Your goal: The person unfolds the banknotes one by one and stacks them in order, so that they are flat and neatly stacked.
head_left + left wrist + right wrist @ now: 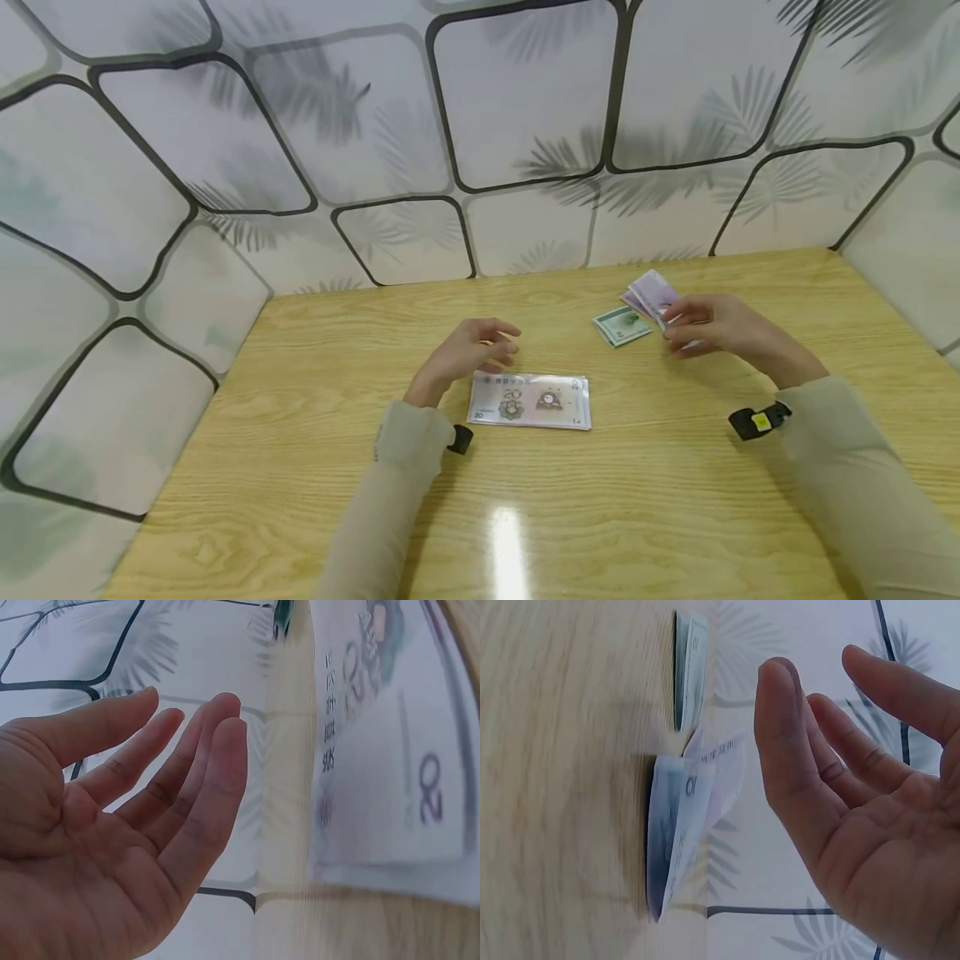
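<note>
My left hand hovers with loosely bent fingers just behind a flat stack of pale pinkish play banknotes marked 20. In the left wrist view the fingers hold nothing, and the stack stands apart from them. At the back right, my right hand hangs relaxed beside folded purple banknotes. The right wrist view shows a gap between its fingers and a folded bluish-purple note. A folded green banknote lies to the left of the purple ones. The right fingers partly cover the purple notes in the head view.
Everything lies on a light wood-grain table. A patterned white panel with leaf prints and dark outlines rises along the table's back edge and sides. Dark straps are on both wrists.
</note>
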The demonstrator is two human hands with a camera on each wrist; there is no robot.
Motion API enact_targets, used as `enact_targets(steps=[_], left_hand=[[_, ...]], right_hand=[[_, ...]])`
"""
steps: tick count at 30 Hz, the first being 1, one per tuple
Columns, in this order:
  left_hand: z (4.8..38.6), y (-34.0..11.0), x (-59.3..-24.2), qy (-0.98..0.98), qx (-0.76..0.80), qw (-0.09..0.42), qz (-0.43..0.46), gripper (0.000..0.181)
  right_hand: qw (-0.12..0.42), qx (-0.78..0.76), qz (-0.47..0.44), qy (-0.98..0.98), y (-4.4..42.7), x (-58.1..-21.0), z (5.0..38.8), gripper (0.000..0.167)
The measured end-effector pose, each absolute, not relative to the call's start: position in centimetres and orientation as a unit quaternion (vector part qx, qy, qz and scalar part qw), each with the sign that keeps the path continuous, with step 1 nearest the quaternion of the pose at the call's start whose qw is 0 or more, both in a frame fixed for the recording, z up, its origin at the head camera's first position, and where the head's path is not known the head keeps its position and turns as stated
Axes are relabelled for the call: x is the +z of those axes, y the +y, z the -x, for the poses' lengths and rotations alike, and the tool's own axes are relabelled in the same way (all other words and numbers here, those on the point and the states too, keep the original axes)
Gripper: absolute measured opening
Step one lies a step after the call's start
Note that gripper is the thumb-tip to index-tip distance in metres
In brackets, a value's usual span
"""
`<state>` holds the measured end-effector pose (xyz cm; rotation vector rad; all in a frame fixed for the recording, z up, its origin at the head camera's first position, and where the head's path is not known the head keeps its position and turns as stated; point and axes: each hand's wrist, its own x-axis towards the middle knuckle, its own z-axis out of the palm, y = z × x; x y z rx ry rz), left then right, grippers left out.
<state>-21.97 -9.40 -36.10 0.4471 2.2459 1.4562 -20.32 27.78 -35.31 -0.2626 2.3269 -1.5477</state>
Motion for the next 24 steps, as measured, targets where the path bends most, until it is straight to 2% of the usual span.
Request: enact_targets(steps=[13,24], left_hand=[[22.5,-7.2,-36.5,0.784,0.557,0.223,-0.158,0.037],[23.0,-4.8,-36.5,0.770,0.577,0.221,-0.159,0.036]], right_hand=[[0.143,-0.498,0.076,0.852,30.1,-35.4,20.4,0.045],[0.145,-0.494,0.060,0.855,31.8,-35.6,20.7,0.047]])
